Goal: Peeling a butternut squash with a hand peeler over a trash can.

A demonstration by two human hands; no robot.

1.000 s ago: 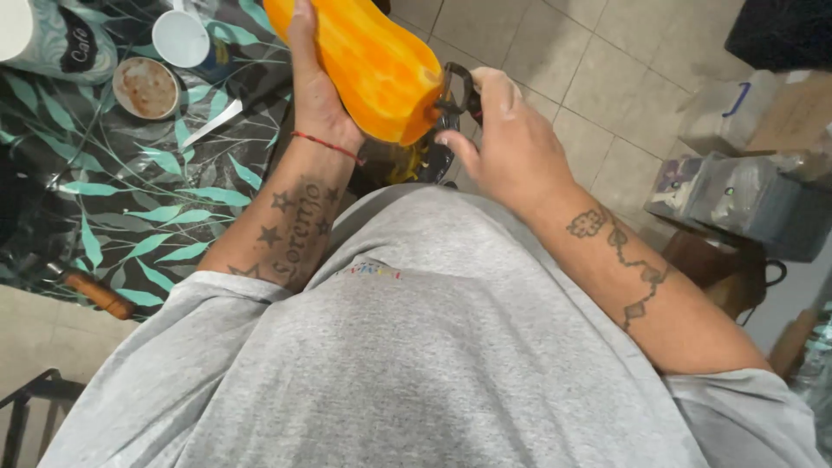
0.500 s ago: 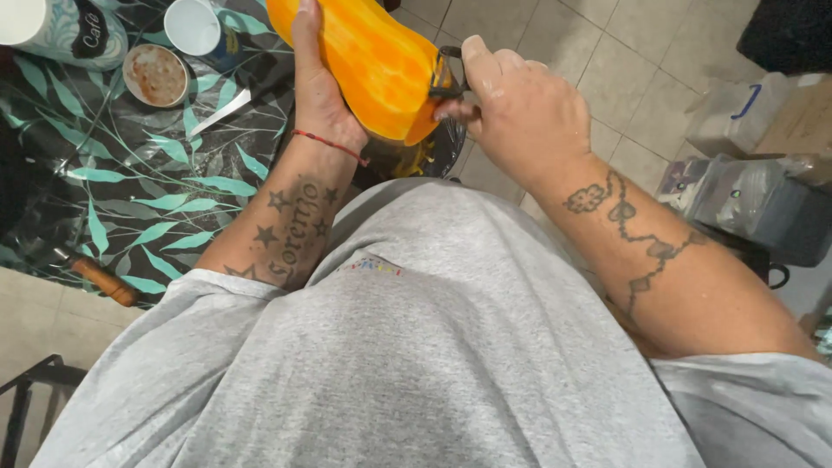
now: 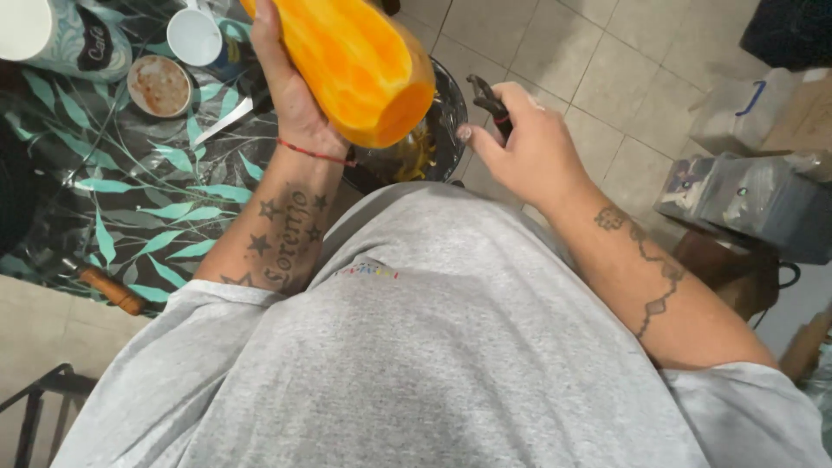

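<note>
Gripping the peeled orange squash [image 3: 355,65] over the black bowl [image 3: 444,130], the left hand [image 3: 290,95] wraps it firmly; its visible flesh looks fully bare. Right hand [image 3: 529,147] curls around a dark peeler [image 3: 490,102], blade lifted clear.

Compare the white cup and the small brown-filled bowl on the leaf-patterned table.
The white cup looks empty, showing a clean white inside; the small bowl holds a brownish smear or residue. The white cup has taller walls with a blue outside; the small bowl is shallow and flat. The white cup lies nearer the left hand holding the orange squash than the small bowl does. Both are round, upright and rest on the table.
</note>
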